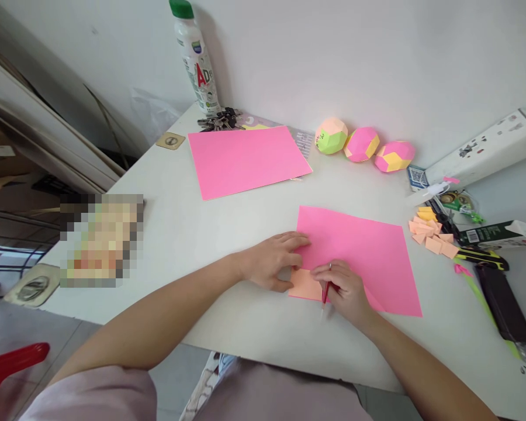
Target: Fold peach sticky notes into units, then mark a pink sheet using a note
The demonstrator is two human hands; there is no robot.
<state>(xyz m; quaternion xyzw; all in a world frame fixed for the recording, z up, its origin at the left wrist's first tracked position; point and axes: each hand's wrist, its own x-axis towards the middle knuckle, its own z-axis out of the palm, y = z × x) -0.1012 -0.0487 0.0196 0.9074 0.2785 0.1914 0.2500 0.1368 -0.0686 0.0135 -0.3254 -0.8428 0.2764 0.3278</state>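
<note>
A large pink sheet (363, 240) lies on the white table in front of me. Near its lower left corner sits a small orange paper piece (305, 284). My left hand (272, 260) rests flat at the sheet's left edge, fingers apart, with fingertips on the pink sheet and the orange piece. My right hand (344, 289) is closed around a red pen (325, 292), over the right side of the orange piece. The pen's lower end points towards the table's front edge. Part of the orange piece is hidden under my right hand.
Another pink sheet (248, 161) lies further back, beside keys (221, 120) and a white bottle (197, 64). Three paper balls (362, 144) line the wall. Folded orange papers (432, 231), a cutter (482, 257) and a black case (504, 304) are at the right. A pixelated item (105, 242) is at the left.
</note>
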